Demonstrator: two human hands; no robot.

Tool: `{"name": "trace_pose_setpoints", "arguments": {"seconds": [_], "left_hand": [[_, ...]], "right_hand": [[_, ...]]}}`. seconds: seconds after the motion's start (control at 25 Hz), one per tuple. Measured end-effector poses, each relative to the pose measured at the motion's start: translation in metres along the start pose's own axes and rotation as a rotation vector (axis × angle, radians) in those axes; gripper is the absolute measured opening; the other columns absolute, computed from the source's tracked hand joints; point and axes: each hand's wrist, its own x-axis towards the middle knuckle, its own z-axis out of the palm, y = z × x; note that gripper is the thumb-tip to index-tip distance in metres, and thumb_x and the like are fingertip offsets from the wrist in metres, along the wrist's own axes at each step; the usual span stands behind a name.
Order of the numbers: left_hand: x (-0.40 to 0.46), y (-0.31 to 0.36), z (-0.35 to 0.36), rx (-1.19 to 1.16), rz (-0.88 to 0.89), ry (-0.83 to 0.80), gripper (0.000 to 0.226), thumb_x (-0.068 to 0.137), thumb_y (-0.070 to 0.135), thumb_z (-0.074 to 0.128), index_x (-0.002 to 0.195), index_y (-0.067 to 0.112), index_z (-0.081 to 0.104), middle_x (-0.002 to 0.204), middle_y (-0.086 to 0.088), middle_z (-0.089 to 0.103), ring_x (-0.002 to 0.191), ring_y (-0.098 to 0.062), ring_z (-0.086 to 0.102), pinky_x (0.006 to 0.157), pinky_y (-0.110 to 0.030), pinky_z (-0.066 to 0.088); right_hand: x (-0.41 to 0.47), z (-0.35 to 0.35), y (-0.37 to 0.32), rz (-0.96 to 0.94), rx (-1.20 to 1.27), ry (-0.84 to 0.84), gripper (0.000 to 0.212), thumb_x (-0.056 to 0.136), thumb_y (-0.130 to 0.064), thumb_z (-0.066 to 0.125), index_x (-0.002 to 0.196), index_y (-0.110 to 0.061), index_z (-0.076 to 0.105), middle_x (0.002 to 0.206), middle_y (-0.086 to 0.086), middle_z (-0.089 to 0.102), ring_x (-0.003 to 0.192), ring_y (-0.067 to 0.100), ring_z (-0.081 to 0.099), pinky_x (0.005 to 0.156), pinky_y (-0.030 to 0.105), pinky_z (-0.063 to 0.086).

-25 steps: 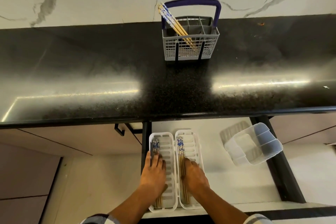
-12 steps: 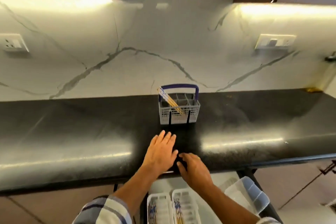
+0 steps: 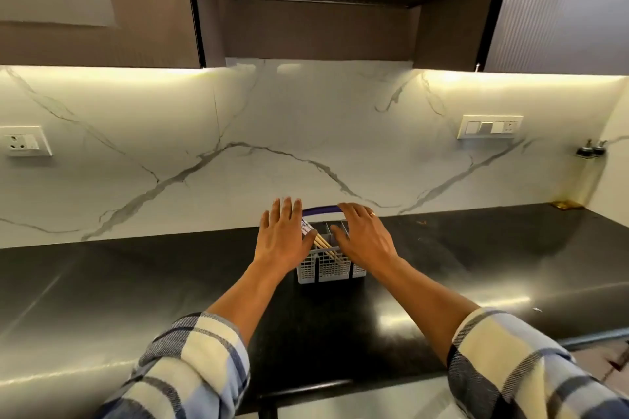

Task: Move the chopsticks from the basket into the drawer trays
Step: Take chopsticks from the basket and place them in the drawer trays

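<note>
Both hands have moved forward off the near edge of the tabletop and now flank the basket, and the view has tipped up so the drawer trays seen earlier are out of sight. Behind everything runs the white marble wall (image 3: 238, 133) with grey veins, and below it the black, glossy tabletop (image 3: 136, 282). At the back of the tabletop, close to the wall, stands the basket (image 3: 325, 269), a grey plastic grid with upright dividers and a dark blue handle (image 3: 321, 210) arching over it. The left hand (image 3: 284, 236) is flat with straight fingers beside the basket's left side; the right hand (image 3: 366, 238) is spread over its right side, fingers relaxed, gripping nothing. Between them, the chopsticks (image 3: 321, 243) lean in the basket's left compartment, pale wood with blue-and-white patterned tops.
</note>
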Motion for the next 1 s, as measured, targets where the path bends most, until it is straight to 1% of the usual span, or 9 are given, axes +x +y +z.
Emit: {"name": "trace_pose_setpoints", "arguments": {"seconds": [0.12, 0.28, 0.4, 0.48, 0.56, 0.6, 0.68, 0.84, 1.0], "left_hand": [[0.020, -0.012, 0.009, -0.131, -0.132, -0.048, 0.079, 0.095, 0.053, 0.048, 0.155, 0.014, 0.015, 0.161, -0.010, 0.023, 0.150, -0.030, 0.016, 0.120, -0.046, 0.021], [0.034, -0.017, 0.043, -0.497, -0.454, -0.122, 0.076, 0.092, 0.050, 0.057, 0.151, 0.013, 0.028, 0.150, -0.013, 0.044, 0.138, -0.032, 0.042, 0.110, -0.045, 0.040], [0.047, -0.010, 0.077, -0.724, -0.661, -0.133, 0.063, 0.092, 0.043, 0.060, 0.144, 0.011, 0.044, 0.136, -0.011, 0.059, 0.125, -0.025, 0.056, 0.101, -0.032, 0.044], [0.056, -0.006, 0.103, -0.818, -0.789, -0.119, 0.050, 0.089, 0.043, 0.063, 0.129, 0.014, 0.059, 0.121, -0.010, 0.068, 0.110, -0.024, 0.064, 0.098, -0.034, 0.050], [0.063, -0.001, 0.127, -0.932, -0.862, -0.102, 0.024, 0.087, 0.041, 0.065, 0.098, 0.020, 0.069, 0.100, -0.012, 0.074, 0.085, -0.022, 0.070, 0.083, -0.042, 0.058], [0.066, 0.002, 0.137, -1.001, -0.897, -0.091, 0.019, 0.088, 0.038, 0.066, 0.093, 0.020, 0.068, 0.093, -0.011, 0.075, 0.072, -0.018, 0.070, 0.073, -0.040, 0.059], [0.071, 0.011, 0.146, -1.136, -0.986, -0.053, 0.020, 0.090, 0.034, 0.068, 0.101, 0.018, 0.069, 0.087, -0.007, 0.077, 0.062, -0.012, 0.069, 0.053, -0.028, 0.052], [0.083, 0.021, 0.155, -1.105, -1.070, 0.105, 0.011, 0.091, 0.026, 0.068, 0.089, 0.017, 0.075, 0.075, -0.001, 0.074, 0.054, -0.005, 0.065, 0.042, -0.013, 0.045], [0.084, 0.023, 0.156, -1.098, -1.069, 0.162, 0.012, 0.091, 0.023, 0.068, 0.084, 0.017, 0.075, 0.071, -0.003, 0.074, 0.047, -0.002, 0.063, 0.041, -0.013, 0.045]], "right_hand": [[0.034, 0.005, 0.007, 0.020, 0.015, -0.028, 0.055, 0.097, -0.044, 0.051, 0.145, -0.019, 0.036, 0.148, 0.007, 0.046, 0.135, 0.028, 0.045, 0.105, 0.043, 0.044], [0.059, 0.037, 0.024, 0.047, 0.090, -0.147, 0.053, 0.097, -0.043, 0.051, 0.144, -0.020, 0.039, 0.144, 0.006, 0.049, 0.131, 0.026, 0.048, 0.101, 0.041, 0.047], [0.080, 0.079, 0.040, 0.062, 0.165, -0.290, 0.041, 0.094, -0.037, 0.057, 0.131, -0.021, 0.054, 0.125, 0.003, 0.063, 0.109, 0.020, 0.063, 0.090, 0.035, 0.054], [0.095, 0.108, 0.048, 0.055, 0.193, -0.390, 0.020, 0.093, -0.035, 0.059, 0.108, -0.024, 0.065, 0.098, -0.001, 0.069, 0.082, 0.012, 0.065, 0.078, 0.035, 0.059], [0.108, 0.130, 0.052, 0.047, 0.223, -0.421, 0.013, 0.094, -0.034, 0.057, 0.099, -0.025, 0.064, 0.092, -0.003, 0.067, 0.078, 0.012, 0.064, 0.077, 0.036, 0.059], [0.113, 0.138, 0.054, 0.039, 0.240, -0.414, 0.017, 0.095, -0.033, 0.056, 0.107, -0.024, 0.063, 0.101, -0.002, 0.067, 0.087, 0.014, 0.065, 0.082, 0.035, 0.057], [0.123, 0.151, 0.058, 0.026, 0.249, -0.424, 0.030, 0.097, -0.030, 0.052, 0.125, -0.019, 0.057, 0.119, 0.003, 0.063, 0.106, 0.021, 0.062, 0.091, 0.035, 0.051], [0.133, 0.164, 0.072, -0.034, 0.264, -0.517, 0.016, 0.095, -0.029, 0.052, 0.091, -0.021, 0.066, 0.089, 0.000, 0.068, 0.076, 0.013, 0.064, 0.075, 0.034, 0.058], [0.130, 0.164, 0.080, -0.043, 0.328, -0.444, 0.016, 0.094, -0.029, 0.057, 0.093, -0.023, 0.072, 0.083, -0.005, 0.070, 0.071, 0.008, 0.065, 0.067, 0.024, 0.055]]}}
